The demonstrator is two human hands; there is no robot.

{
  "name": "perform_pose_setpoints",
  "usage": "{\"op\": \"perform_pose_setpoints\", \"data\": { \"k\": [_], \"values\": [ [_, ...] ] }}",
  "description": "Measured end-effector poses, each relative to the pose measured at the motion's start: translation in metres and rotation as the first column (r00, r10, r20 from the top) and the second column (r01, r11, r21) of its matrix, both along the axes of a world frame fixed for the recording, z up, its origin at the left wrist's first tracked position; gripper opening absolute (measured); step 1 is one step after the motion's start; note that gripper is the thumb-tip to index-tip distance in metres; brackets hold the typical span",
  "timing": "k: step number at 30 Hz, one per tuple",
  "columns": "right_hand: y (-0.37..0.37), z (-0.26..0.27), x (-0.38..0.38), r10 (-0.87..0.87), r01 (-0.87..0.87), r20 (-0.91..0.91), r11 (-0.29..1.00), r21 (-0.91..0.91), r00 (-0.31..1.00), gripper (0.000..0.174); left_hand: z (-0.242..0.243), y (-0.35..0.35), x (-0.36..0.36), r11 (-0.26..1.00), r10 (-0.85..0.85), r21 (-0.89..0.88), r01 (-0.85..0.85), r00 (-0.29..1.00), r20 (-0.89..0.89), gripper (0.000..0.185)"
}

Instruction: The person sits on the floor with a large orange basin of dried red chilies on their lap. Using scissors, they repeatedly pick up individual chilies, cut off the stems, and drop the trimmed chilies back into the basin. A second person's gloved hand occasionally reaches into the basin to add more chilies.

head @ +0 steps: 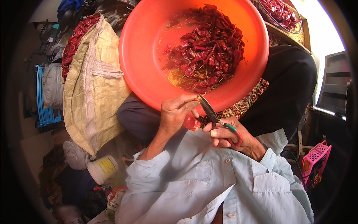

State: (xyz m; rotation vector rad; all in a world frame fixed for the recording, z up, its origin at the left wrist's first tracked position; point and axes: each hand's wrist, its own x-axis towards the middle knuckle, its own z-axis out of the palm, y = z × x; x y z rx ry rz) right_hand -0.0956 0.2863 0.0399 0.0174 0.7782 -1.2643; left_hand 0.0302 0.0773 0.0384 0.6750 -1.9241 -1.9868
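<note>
My left hand [176, 112] pinches a dried red chili pepper [192, 123]; its broad body hangs below my fingers, and part of it is hidden behind them. In my right hand [234, 135] is a pair of scissors [209, 108] with dark blades and handles wrapped in green and red. The blade tips reach up to my left fingertips, touching or almost touching a small reddish end there. Just beyond both hands, a large orange-red plastic basin [141, 56] holds a heap of dried red chili pieces [207, 53], with yellow seeds [176, 77] on its bottom.
Cut stems and chili scraps [233, 107] lie between my legs below the basin. A woven sack [106, 92] with dried chilies [79, 42] beside it stands left. A white bucket [103, 169] lies lower left, a pink plastic basket [316, 161] right. More chilies [279, 14] fill a container upper right.
</note>
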Motion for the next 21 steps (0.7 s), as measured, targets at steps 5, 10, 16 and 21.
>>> {"op": "perform_pose_setpoints", "data": {
  "k": [5,10,16,21],
  "values": [
    [0.001,-0.01,0.014,-0.126,0.155,0.262,0.984,-0.091,0.957,0.035,-0.011,0.0,-0.005,0.996,0.018,0.093,-0.015,0.999,-0.037,0.015],
    [0.004,-0.025,-0.012,-0.538,0.534,0.276,0.84,0.094,0.797,0.036,-0.009,-0.016,-0.011,0.993,0.073,0.091,-0.078,0.996,0.054,0.012],
    [0.005,-0.015,0.012,-0.347,0.306,0.262,0.934,0.184,0.9,0.043,-0.024,-0.032,-0.052,0.915,-0.048,-0.355,0.19,0.927,0.373,0.017],
    [0.008,-0.021,0.005,-0.22,0.201,0.102,0.966,0.164,0.97,0.045,-0.076,-0.038,-0.098,0.651,-0.188,-0.616,0.444,0.881,0.435,0.034]
  ]
}}
